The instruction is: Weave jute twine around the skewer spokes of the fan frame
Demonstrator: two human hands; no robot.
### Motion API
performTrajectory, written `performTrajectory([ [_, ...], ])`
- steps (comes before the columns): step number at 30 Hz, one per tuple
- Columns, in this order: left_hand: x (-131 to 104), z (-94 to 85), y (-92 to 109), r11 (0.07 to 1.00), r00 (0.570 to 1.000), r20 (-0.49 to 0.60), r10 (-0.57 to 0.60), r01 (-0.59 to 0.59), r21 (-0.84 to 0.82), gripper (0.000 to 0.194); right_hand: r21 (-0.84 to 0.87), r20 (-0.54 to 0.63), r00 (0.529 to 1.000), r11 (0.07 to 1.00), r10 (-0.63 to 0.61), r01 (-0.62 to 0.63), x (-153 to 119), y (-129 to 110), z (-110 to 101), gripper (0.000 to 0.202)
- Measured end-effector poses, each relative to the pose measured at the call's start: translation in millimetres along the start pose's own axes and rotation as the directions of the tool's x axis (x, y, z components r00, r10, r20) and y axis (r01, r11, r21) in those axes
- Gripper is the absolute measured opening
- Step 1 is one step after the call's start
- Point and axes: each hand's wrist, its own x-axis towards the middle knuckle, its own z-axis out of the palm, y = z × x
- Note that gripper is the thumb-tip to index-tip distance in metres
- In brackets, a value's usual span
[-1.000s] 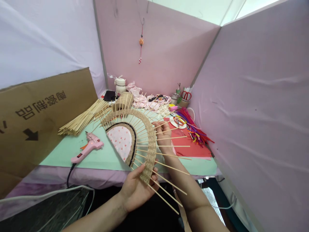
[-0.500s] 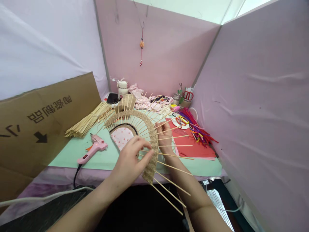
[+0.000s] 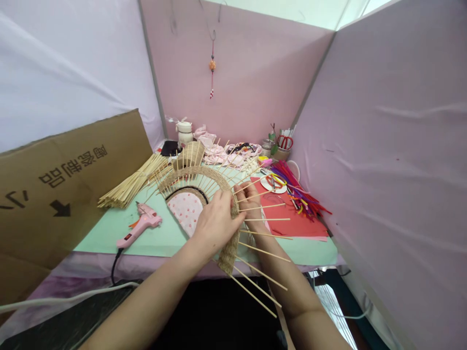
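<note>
A curved woven band (image 3: 228, 257) with thin sticks fanning out through it arches over the table's front. My left hand (image 3: 218, 218) grips the band on its right side, thumb across the front and fingers over the weave. Behind the outer edge, my right hand (image 3: 249, 197) has its fingers bent among the sticks (image 3: 268, 219); what they pinch is partly hidden by the sticks. Under the arch lies a half-round piece with pink dotted fabric (image 3: 184, 209) and a dark curved rim.
A pink glue gun (image 3: 142, 226) lies at the left, beside a bundle of thin sticks (image 3: 133, 182) and a cardboard sheet (image 3: 76, 184). Red paper (image 3: 292, 218), coloured pipe cleaners (image 3: 299, 189) and a pot with red scissors (image 3: 284, 146) are on the right.
My left hand has moved up and right along the band, and its fingers have closed over the weave. My right hand stays at about the same place among the sticks.
</note>
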Motion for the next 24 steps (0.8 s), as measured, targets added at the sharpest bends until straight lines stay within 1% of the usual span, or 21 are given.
performTrajectory([
  [3,-3.7,4.7,-1.2,1.0,1.0,-0.011,-0.007,0.007,-0.023,0.016,-0.034,0.043,0.999,0.999,-0.032,0.033,2.7,-3.3,-4.9,0.025],
  [5,-7.6,7.9,-1.8,0.999,1.0,-0.023,-0.014,0.012,-0.051,0.015,-0.053,0.053,0.998,0.998,-0.043,0.046,4.5,-4.8,-9.0,0.024],
  [10,-13.6,12.2,-1.9,0.998,0.999,-0.049,0.012,-0.016,-0.065,0.013,-0.08,0.02,0.997,0.994,-0.079,0.081,7.2,-4.4,-20.3,0.023],
  [12,-13.7,13.5,-2.4,0.997,0.998,-0.055,0.024,-0.028,-0.067,0.011,-0.072,0.011,0.997,0.995,-0.07,0.071,8.3,-4.3,-24.9,0.025],
  [14,-13.0,15.0,-3.0,0.996,0.998,-0.06,0.026,-0.031,-0.078,0.01,-0.022,0.035,0.999,1.0,-0.008,0.009,9.6,-5.5,-29.9,0.028],
  [16,-12.2,16.3,-3.3,0.996,0.998,-0.056,0.018,-0.023,-0.088,0.01,0.079,0.093,0.99,0.991,0.105,-0.112,10.9,-8.6,-35.9,0.032],
  [18,-11.7,17.2,-3.0,0.995,0.999,-0.046,0.007,-0.012,-0.103,0.01,0.179,0.172,0.962,0.954,0.21,-0.241,12.0,-13.3,-42.9,0.036],
  [20,-11.3,17.2,-2.4,0.993,0.999,-0.038,0.005,-0.01,-0.121,0.011,0.239,0.255,0.929,0.913,0.269,-0.33,12.4,-18.6,-50.6,0.039],
  [24,-10.9,15.5,-1.8,0.99,0.999,-0.039,0.021,-0.026,-0.136,0.017,0.242,0.394,0.854,0.859,0.338,-0.452,11.5,-27.6,-64.8,0.045],
])
